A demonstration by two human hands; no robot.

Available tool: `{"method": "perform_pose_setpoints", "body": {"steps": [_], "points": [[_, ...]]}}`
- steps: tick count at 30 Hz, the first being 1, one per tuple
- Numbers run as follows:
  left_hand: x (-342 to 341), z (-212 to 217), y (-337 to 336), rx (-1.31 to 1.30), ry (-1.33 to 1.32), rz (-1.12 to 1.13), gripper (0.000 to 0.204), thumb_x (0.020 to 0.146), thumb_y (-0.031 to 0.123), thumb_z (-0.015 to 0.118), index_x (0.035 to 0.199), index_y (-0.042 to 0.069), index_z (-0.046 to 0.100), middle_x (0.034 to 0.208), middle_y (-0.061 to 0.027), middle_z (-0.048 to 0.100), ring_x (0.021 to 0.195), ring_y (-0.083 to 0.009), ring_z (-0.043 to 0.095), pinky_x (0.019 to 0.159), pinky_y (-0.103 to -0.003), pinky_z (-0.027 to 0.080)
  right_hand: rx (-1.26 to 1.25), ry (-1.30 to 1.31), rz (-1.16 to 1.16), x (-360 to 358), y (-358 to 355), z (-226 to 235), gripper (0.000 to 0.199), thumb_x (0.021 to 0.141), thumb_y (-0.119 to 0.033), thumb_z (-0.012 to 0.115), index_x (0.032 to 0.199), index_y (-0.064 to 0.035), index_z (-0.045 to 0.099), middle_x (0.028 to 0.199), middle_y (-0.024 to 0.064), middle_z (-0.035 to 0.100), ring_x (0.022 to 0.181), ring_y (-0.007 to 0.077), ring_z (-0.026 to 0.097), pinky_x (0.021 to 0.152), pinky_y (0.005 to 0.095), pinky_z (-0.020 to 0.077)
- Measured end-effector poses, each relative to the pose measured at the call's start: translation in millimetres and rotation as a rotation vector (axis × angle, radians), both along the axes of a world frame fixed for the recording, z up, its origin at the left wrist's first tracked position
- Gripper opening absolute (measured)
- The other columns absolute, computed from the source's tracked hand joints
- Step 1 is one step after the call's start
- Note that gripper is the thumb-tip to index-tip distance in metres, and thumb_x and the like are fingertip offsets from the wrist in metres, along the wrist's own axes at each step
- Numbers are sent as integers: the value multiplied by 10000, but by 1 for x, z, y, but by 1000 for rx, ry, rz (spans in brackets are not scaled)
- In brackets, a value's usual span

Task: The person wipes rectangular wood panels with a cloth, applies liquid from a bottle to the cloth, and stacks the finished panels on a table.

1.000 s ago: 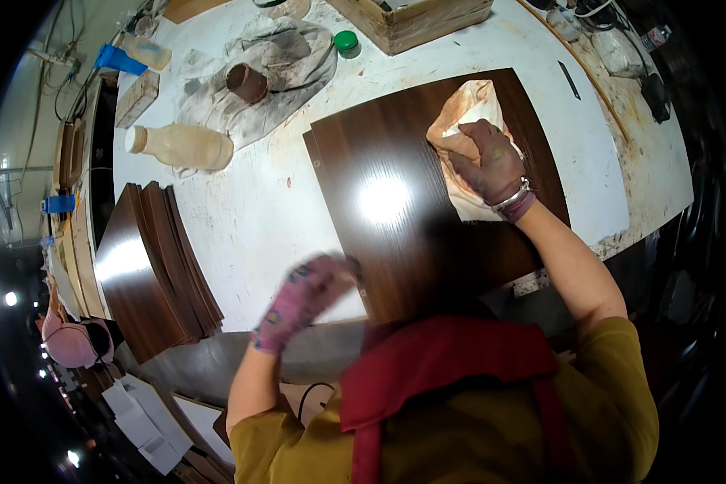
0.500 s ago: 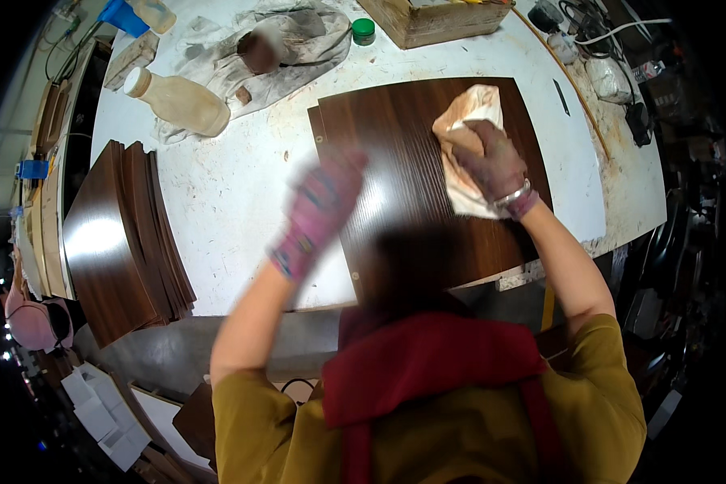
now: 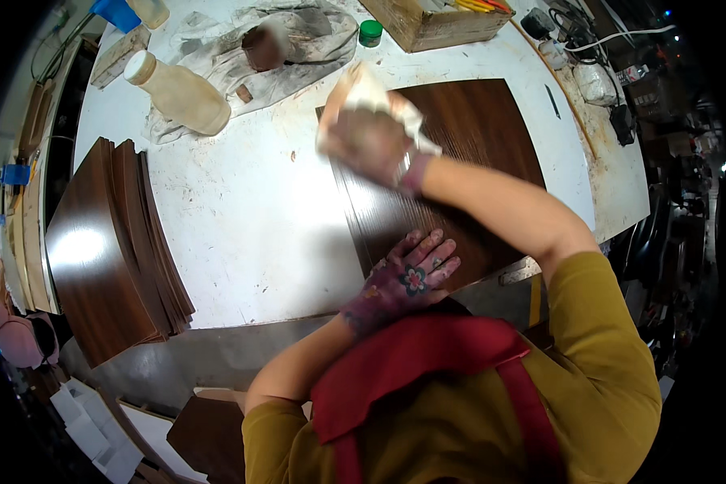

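Observation:
A dark brown wood-grain panel (image 3: pixel 484 137) lies on the white worktable (image 3: pixel 242 218) in front of me. My right hand (image 3: pixel 371 145), gloved and smeared by motion, presses a white, brown-stained cloth (image 3: pixel 359 89) over the panel's far left corner. The cloth bunches out beyond the fingers. My left hand (image 3: pixel 407 274), in a purple flower-patterned glove, lies flat with fingers spread on the panel's near left part. It holds nothing.
Several dark brown panels (image 3: pixel 97 250) stand stacked at the table's left edge. Behind are a cloudy plastic bottle (image 3: pixel 181 97), a stained rag (image 3: pixel 315 40) with a brown cup-like thing (image 3: pixel 264 48), a green-lidded jar (image 3: pixel 370 33) and a cardboard box (image 3: pixel 436 28). Cables (image 3: pixel 573 36) lie far right.
My right hand has swept the cloth leftward from the panel's right side to its far left corner. My left hand has come down toward me onto the near part of the panel.

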State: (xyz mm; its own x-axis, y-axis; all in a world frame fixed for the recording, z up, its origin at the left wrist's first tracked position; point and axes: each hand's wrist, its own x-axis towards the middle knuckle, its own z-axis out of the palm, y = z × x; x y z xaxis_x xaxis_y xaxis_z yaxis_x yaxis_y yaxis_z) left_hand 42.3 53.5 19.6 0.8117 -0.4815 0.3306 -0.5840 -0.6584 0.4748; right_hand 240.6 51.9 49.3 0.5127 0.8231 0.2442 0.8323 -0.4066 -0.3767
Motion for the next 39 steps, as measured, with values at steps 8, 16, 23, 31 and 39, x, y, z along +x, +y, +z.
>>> {"method": "perform_pose_setpoints", "body": {"steps": [8,16,23,31,39], "points": [[0,-42,4,-517,533,-80,448,945,401,513,1319,158,556,1392,-92,529,1318,-278,457,1107,-429,342,-153,464,-343,45,-49,24,161,912,-225,584,1025,-135,656,944,70,658,913,220,652,846,336,524],[165,17,136,-202,-219,335,294,972,234,547,1187,42,603,1089,-172,652,1046,-331,619,891,-407,500,-30,232,-772,15,-223,9,453,910,-329,647,1241,-26,586,1102,188,677,993,309,656,865,353,519],[218,2,98,247,-6,447,379,930,360,609,1122,33,631,945,-190,647,945,-365,607,814,-447,487,-15,65,-262,-161,-152,-11,317,881,-287,608,1087,-45,600,966,138,627,845,256,627,774,356,518],[249,-9,129,261,28,307,353,997,358,502,967,23,609,936,-234,620,888,-426,585,770,-475,464,282,294,-644,-162,-181,12,433,774,-345,745,1116,-105,627,1013,113,594,967,305,608,824,432,493],[273,79,185,-152,593,377,352,920,382,679,922,31,649,811,-5,613,740,-101,503,670,-264,433,361,407,-408,-138,-173,-8,386,881,-377,598,1199,-162,561,1034,78,608,953,285,628,842,402,500]]}}
